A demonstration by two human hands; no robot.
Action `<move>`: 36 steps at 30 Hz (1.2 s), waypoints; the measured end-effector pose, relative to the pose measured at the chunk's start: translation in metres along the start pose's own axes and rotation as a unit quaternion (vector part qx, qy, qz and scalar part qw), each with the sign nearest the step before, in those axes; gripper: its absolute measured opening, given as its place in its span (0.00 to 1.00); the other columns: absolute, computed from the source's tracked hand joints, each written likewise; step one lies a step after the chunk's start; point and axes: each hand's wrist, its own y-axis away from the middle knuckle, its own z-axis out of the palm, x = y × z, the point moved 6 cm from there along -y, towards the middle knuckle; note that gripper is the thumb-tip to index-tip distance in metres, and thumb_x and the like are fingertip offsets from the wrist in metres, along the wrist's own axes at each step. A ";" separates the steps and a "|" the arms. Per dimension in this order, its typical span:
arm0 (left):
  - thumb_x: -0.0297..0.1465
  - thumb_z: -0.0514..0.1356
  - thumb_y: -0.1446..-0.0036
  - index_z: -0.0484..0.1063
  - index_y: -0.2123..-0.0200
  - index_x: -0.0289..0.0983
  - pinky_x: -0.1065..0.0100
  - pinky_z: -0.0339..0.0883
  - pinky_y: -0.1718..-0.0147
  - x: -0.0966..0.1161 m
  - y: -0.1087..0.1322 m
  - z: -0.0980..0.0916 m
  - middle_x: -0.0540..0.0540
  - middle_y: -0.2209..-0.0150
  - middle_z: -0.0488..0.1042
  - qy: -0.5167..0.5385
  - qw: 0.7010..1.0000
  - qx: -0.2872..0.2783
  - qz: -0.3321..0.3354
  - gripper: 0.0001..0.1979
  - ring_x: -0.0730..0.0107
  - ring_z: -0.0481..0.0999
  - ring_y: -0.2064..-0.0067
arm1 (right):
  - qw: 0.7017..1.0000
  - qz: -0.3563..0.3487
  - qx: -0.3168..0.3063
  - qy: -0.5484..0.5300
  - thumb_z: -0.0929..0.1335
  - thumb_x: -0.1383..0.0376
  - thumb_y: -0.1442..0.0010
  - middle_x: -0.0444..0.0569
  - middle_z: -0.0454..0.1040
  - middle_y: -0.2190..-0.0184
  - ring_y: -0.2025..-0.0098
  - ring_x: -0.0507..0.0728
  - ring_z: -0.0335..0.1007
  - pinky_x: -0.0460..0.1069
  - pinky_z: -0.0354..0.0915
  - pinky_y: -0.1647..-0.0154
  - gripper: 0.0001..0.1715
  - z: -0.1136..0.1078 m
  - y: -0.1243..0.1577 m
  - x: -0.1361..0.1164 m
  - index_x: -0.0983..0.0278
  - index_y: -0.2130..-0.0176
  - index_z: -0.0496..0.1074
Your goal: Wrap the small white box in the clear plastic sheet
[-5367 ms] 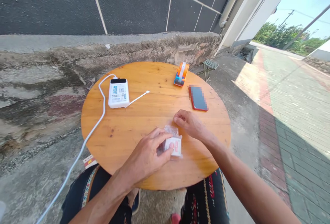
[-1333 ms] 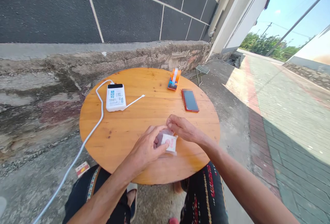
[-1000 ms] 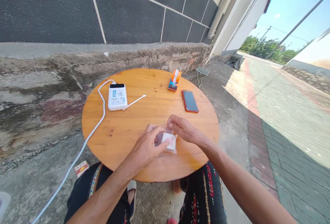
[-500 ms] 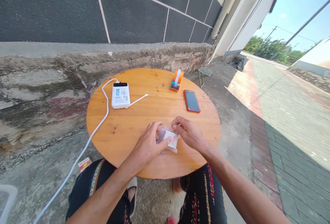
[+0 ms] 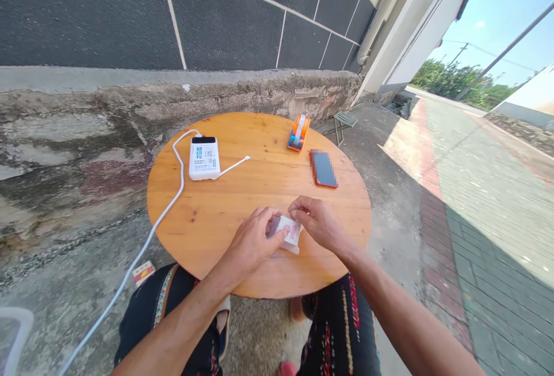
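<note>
Near the front of the round wooden table I have a small white box (image 5: 292, 234) with red print, enclosed in clear plastic. My left hand (image 5: 258, 234) grips it from the left, thumb lying across the printed face and fingers curled behind the far side. At the box's upper right corner, the thumb and fingers of my right hand (image 5: 315, 218) are pinched together. What sits between those fingertips is too small to make out; it may be an edge of the plastic.
On the wooden table (image 5: 225, 203) lie a white power bank (image 5: 204, 162) with a white cable (image 5: 180, 185), an orange tape dispenser (image 5: 298, 133) and a red-edged phone (image 5: 324, 169). A folding stool (image 5: 344, 121) stands behind. A small red-and-yellow box (image 5: 143, 272) lies on the ground.
My left fingers have closed in a little around the far side of the box, and the box has tilted slightly. My right hand stays pinched at its corner. The view has shifted slightly.
</note>
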 end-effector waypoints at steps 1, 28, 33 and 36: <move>0.31 0.57 0.47 0.70 0.58 0.39 0.65 0.65 0.60 0.000 0.000 0.000 0.47 0.60 0.74 -0.002 1.000 0.002 -0.002 0.12 0.64 0.72 0.59 | 1.000 0.000 0.003 0.006 0.63 0.71 0.45 0.44 0.72 0.74 0.71 0.51 0.65 0.45 0.59 0.69 0.07 -0.001 0.000 -0.001 0.65 0.71 0.70; 0.34 0.54 0.41 0.68 0.56 0.39 0.63 0.64 0.56 0.000 0.005 -0.002 0.45 0.56 0.72 0.013 0.999 0.026 0.036 0.11 0.62 0.71 0.53 | 0.977 -0.104 0.054 0.178 0.63 0.72 0.40 0.48 0.77 0.68 0.65 0.55 0.72 0.48 0.63 0.60 0.12 0.008 0.029 -0.029 0.63 0.68 0.75; 0.33 0.53 0.40 0.69 0.54 0.41 0.64 0.64 0.53 0.000 0.005 -0.004 0.46 0.55 0.73 0.044 0.998 0.024 0.047 0.12 0.64 0.71 0.53 | 0.963 -0.139 0.040 0.227 0.62 0.69 0.37 0.50 0.76 0.61 0.58 0.57 0.71 0.52 0.62 0.55 0.13 0.014 0.041 -0.036 0.62 0.62 0.75; 0.33 0.53 0.40 0.69 0.55 0.41 0.65 0.65 0.54 -0.001 0.005 -0.006 0.47 0.55 0.73 0.067 0.997 0.012 0.044 0.11 0.65 0.71 0.54 | 0.935 -0.159 0.041 0.313 0.62 0.67 0.37 0.55 0.72 0.52 0.47 0.63 0.64 0.60 0.56 0.45 0.14 0.021 0.052 -0.045 0.63 0.54 0.72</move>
